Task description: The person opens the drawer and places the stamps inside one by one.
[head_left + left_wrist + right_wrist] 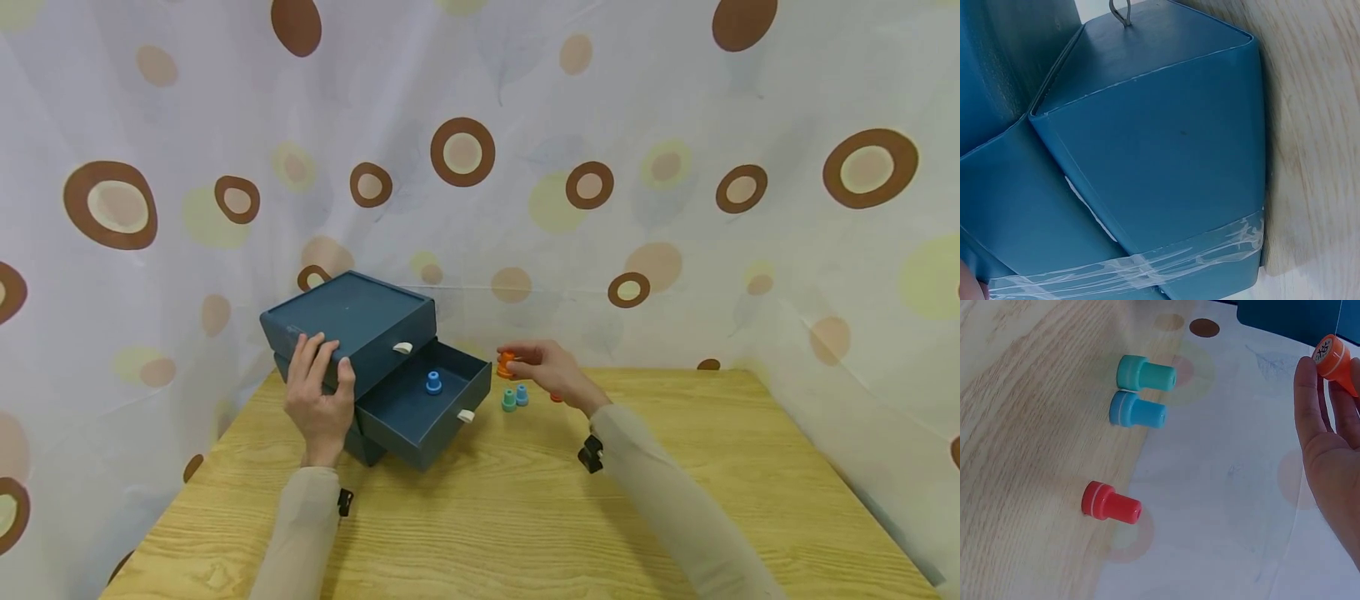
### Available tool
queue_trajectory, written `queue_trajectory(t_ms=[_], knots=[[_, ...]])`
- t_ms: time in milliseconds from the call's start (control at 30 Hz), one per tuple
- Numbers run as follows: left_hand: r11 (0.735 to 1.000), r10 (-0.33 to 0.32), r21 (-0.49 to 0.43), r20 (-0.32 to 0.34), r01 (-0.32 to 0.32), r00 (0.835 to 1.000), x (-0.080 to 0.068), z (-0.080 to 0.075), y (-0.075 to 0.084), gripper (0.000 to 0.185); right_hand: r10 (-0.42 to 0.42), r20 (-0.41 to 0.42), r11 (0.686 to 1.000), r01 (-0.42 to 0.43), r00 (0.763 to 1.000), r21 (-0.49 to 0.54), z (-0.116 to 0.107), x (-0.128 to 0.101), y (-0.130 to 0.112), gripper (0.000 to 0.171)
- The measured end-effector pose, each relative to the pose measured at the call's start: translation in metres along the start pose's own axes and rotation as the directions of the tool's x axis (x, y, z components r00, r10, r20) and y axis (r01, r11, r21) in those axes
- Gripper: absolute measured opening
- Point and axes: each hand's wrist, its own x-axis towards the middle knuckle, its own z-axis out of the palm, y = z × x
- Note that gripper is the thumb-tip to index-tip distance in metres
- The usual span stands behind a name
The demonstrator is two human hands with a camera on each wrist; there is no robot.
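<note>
Orange stamp pinched in right hand beside open drawer

Held up clear of wooden table, near drawer with blue stamp inside; left hand laid flat-fingered on dark blue box, seemingly to steady it. Shown only by right wrist view: printed face on orange stamp, and teal stamp, light blue stamp, red stamp standing apart on table. Shown only by left wrist view: clear tape round box

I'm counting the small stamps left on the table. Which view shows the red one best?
The right wrist view: the red stamp stands clear and whole on the table. The head view shows only a sliver behind the right hand. The left wrist view shows none.
</note>
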Motion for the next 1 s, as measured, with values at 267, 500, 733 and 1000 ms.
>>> queue_trajectory(t_ms=[267,500,733,1000], knots=[[1.000,-0.005,-0.008,0.000,0.005,1.000,0.000,0.000,0.001,0.037,-0.022,-0.005,1.000,0.022,1.000,-0.006,0.004,0.004,-0.008,0.039],[1.000,-0.005,-0.009,0.001,0.005,1.000,0.000,0.000,0.001,0.036,-0.035,-0.008,0.999,0.035,0.999,-0.006,0.008,0.011,-0.019,0.039],[1.000,-0.010,0.000,0.000,0.010,1.000,-0.002,-0.001,0.002,0.037,-0.041,0.000,0.998,0.041,0.999,0.044,0.014,0.017,-0.030,0.037],[1.000,-0.018,0.009,0.006,0.017,1.000,0.001,0.000,0.003,0.037,-0.051,-0.027,0.997,0.053,0.998,0.058,0.023,0.028,-0.037,0.036]])
